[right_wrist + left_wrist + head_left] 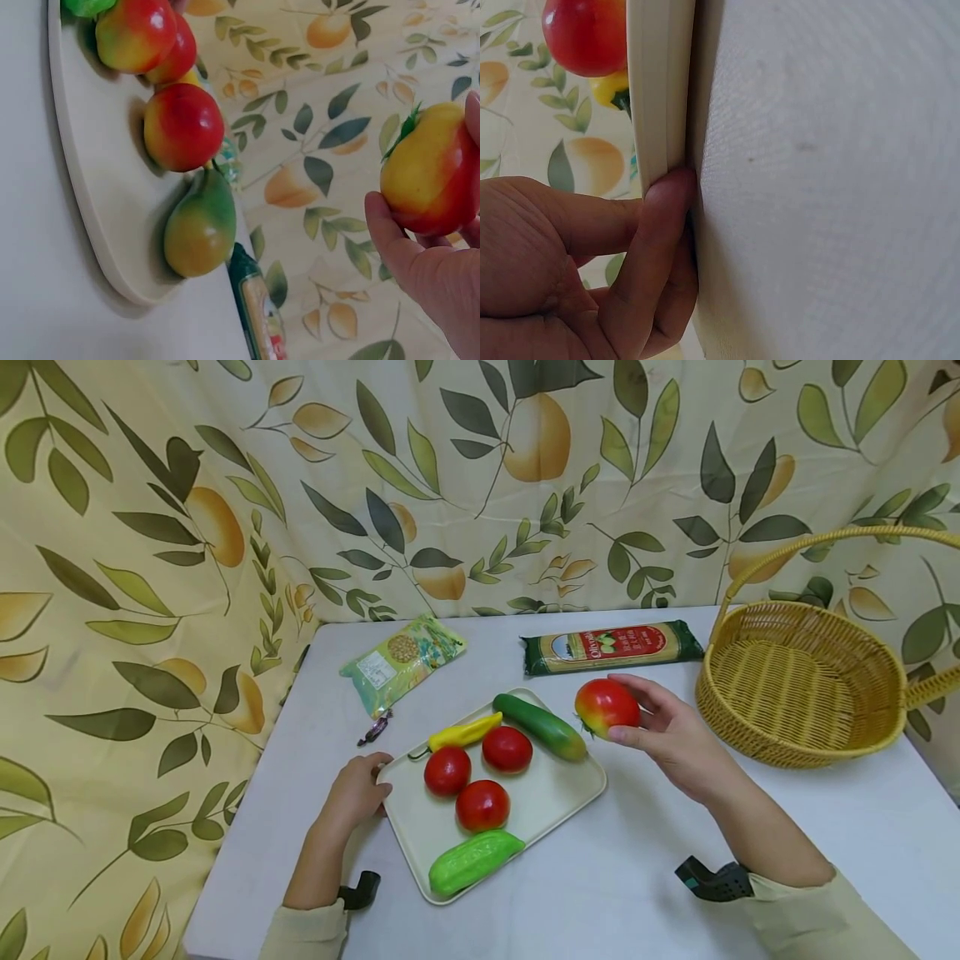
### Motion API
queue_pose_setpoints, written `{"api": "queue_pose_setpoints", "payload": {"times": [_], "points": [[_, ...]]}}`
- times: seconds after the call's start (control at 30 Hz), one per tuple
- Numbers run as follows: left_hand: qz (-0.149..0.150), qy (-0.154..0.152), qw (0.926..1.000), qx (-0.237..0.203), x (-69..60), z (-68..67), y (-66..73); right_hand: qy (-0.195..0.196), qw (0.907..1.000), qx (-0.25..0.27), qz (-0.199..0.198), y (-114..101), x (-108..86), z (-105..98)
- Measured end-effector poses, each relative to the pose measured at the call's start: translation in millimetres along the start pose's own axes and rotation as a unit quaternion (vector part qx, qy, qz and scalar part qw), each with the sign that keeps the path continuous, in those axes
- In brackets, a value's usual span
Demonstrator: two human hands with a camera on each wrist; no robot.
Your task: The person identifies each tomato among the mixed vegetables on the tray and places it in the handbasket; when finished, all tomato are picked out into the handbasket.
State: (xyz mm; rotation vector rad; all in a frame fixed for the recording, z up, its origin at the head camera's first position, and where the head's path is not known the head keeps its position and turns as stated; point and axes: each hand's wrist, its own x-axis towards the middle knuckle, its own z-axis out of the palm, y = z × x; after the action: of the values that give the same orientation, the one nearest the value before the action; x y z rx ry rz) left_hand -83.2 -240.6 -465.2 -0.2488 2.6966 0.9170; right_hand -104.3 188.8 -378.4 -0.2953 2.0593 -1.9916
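Observation:
My right hand [678,739] holds a red tomato [606,707] with yellow patches above the table, to the right of the tray. In the right wrist view, green leaves show on the yellow side of this tomato [431,169]. At the tray's left edge, my left hand [356,789] pinches the rim of the cream tray [555,802] between thumb and fingers. Lying on the tray are three red tomatoes [482,806], a yellow pepper [465,732], a dark green cucumber-like vegetable [540,725] and a bright green, bumpy, elongated vegetable [474,862].
A yellow wicker basket [802,743] with a tall handle stands at the right. Behind the tray lie a green-and-gold pasta packet [611,647] and a green bag [405,662]. A small purple wrapped candy [375,727] is near the bag. Patterned cloth hangs behind and left.

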Motion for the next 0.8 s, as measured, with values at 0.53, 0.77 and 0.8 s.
{"api": "queue_pose_setpoints", "payload": {"times": [0.53,0.77,0.8], "points": [[0.013,0.008,0.9997,0.018,2.3,-1.0,-3.3,0.006,0.9998,0.012,-0.012,-3.5,-2.7,-11.7],[0.012,0.005,0.9997,0.021,2.0,0.1,-3.7,0.019,0.9997,0.004,-0.017,-3.6,-1.5,-20.1],[0.012,0.006,0.9997,0.021,2.0,0.3,-3.8,0.02,0.9996,0.005,-0.018,-3.5,-1.5,-21.1]]}}
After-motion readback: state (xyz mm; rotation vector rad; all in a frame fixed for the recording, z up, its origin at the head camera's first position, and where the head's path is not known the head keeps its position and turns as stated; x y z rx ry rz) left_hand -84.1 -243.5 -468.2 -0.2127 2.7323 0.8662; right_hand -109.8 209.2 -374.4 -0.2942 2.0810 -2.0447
